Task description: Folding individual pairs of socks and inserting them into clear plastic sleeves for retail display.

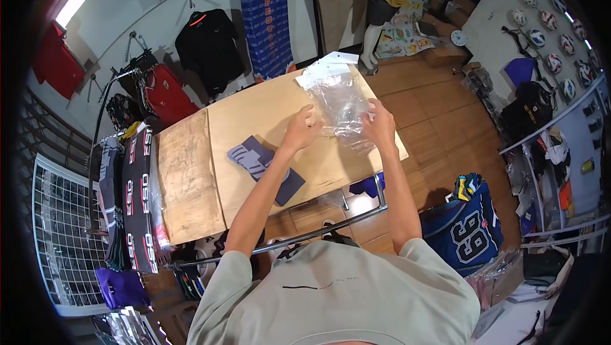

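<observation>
Clear plastic bags with white header flaps lie in a loose stack at the far right of the wooden table. My left hand, fingers curled, is at the left side of the bags' near end. On the opposite side, my right hand has its thumb and bent fingers at the plastic's edge. Whether either hand pinches the film is hard to see. A pair of folded grey socks with lighter stripes lies on the table, partly hidden under my left forearm.
Patterned black packaging and hanging socks are at the table's left end. A metal rail crosses between me and the table. A blue jersey lies to the right. A mannequin stands beyond the far corner.
</observation>
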Tool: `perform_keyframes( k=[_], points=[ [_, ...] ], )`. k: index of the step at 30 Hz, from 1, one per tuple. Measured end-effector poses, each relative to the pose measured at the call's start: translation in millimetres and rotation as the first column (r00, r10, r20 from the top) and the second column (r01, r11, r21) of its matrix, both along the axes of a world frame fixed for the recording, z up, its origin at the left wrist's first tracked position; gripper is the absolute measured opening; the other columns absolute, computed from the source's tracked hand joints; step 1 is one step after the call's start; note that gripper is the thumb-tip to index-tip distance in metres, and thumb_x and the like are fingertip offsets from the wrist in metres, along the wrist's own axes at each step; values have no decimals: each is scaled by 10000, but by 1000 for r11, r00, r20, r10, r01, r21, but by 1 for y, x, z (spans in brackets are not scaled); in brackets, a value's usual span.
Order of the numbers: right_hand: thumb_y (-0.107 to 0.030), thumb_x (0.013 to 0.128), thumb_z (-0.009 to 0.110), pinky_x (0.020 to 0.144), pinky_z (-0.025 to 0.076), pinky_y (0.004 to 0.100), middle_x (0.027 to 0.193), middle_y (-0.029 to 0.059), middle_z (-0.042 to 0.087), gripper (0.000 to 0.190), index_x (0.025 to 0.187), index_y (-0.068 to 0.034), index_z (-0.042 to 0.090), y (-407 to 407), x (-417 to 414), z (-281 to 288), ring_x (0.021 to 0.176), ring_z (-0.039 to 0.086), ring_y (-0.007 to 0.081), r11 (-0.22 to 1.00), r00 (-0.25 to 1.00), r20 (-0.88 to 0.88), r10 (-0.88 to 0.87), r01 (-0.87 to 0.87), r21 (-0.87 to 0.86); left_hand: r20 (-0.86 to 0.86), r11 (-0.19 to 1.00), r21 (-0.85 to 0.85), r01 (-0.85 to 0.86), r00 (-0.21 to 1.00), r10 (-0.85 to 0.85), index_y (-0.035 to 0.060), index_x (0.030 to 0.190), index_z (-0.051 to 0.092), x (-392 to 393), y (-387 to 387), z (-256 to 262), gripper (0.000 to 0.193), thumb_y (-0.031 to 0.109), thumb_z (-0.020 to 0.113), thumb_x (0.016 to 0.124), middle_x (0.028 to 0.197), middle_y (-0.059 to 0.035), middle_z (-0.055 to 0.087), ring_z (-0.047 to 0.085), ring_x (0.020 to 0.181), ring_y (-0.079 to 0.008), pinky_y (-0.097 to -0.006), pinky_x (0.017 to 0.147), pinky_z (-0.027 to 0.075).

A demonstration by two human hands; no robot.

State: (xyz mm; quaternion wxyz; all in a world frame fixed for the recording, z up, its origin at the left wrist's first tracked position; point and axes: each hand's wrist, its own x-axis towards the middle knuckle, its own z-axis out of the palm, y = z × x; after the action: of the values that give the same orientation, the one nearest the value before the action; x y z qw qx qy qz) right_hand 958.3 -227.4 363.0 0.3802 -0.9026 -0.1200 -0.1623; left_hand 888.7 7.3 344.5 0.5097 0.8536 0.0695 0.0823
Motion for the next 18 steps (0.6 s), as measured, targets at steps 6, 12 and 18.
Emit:
perform_keyframes(
  k=[6, 12, 18],
  points=[
    [-109, 840, 722, 766, 560, 411, 989, 163, 756, 460, 1289, -67, 631, -4, 11, 0, 784, 718, 298, 990, 981, -146, 126, -116, 79, -13, 987, -164, 5, 1000, -8, 10, 1501, 427, 7, -18, -6, 717, 74, 761, 870, 1273, -202, 617, 664, 984, -202, -308, 826, 560],
    [-56, 811, 740, 664, 541, 319, 862, 100, 730, 467, 1268, -54, 642, 5, 13, 9, 699, 670, 157, 955, 945, -235, 226, -168, 244, 20, 935, -327, 137, 990, -138, -20, 1405, 542, -6, -5, 0, 546, -26, 709, 884, 1265, -144, 617, 619, 971, -115, -262, 852, 526],
    [-60, 834, 732, 640, 550, 310, 910, 105, 732, 450, 1272, -44, 633, 28, 8, 14, 710, 692, 165, 898, 928, -159, 337, -266, 350, 4, 955, -293, 44, 999, -45, -24, 1366, 579, -30, 9, 15, 504, -31, 715, 881, 1228, -100, 647, 625, 926, -91, -243, 831, 523]
  ],
)
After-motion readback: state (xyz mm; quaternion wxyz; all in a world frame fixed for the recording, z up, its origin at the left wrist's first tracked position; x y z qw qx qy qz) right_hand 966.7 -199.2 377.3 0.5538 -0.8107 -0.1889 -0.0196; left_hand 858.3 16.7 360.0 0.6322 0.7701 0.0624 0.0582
